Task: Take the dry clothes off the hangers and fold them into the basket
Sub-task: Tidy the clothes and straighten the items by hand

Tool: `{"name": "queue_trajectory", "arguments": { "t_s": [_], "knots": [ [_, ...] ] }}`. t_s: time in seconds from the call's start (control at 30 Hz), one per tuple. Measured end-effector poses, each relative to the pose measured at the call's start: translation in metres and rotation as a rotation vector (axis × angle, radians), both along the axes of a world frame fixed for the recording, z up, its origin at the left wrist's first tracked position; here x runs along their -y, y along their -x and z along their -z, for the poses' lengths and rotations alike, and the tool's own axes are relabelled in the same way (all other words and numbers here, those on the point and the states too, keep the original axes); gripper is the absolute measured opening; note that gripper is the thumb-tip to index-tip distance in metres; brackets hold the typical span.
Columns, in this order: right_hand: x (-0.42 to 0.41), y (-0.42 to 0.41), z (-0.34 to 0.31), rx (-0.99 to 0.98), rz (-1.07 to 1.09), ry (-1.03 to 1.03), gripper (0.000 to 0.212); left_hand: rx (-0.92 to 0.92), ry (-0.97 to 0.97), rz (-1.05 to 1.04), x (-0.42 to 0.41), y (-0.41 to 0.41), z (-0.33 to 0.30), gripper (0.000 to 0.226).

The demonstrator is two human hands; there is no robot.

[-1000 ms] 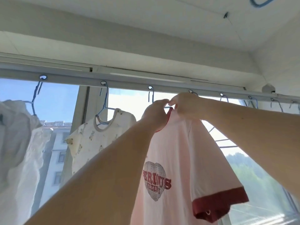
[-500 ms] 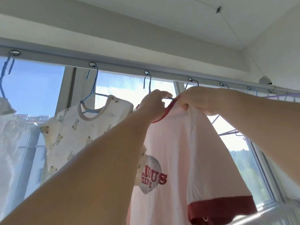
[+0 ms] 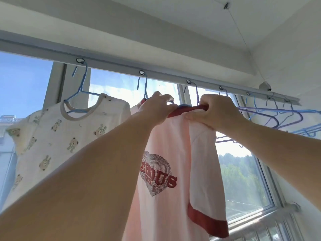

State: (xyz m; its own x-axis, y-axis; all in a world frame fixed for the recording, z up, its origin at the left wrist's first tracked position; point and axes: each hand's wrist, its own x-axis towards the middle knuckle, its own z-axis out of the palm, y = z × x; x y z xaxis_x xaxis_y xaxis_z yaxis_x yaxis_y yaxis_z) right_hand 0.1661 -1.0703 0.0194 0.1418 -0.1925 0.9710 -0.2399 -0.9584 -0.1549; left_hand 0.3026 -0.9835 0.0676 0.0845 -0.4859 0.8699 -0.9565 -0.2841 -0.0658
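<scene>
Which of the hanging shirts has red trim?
The pink shirt that both hands grip at the collar; the cream shirt beside it has little bears and pale trim.

Bright daylight through the window — slight, perhaps wide-angle, edge distortion.

Your hands grip the T-shirt collar below the rail; bear-print top hangs left, bare hangers right
</scene>
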Motion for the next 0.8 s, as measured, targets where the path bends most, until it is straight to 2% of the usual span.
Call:
{"name": "queue_trajectory", "arguments": {
  "t_s": [0.1,0.2,0.33,0.5,0.73,0.8],
  "knots": [
    [0.013,-0.003,0.014,-0.012,0.011,0.019,0.028,0.016,-0.001,0.0,0.005,0.002,0.002,0.039],
    [0.022,-0.011,0.022,-0.051,-0.009,-0.027,0.008,-0.055,0.078,0.119,0.009,-0.002,0.01,0.048],
    [0.025,-0.026,0.024,-0.075,-0.09,-0.164,0.019,-0.207,0.269,0.2,0.017,-0.019,0.028,0.056],
    [0.021,-0.05,0.025,-0.032,-0.178,-0.247,0.02,-0.408,0.428,0.131,0.014,-0.051,0.048,0.066],
    [0.016,-0.076,0.019,0.02,-0.225,-0.24,0.018,-0.552,0.462,0.239,0.008,-0.093,0.04,0.036],
    [0.016,-0.078,0.019,0.015,-0.225,-0.244,0.018,-0.601,0.44,0.276,0.012,-0.103,0.042,0.043]
  ]
}}
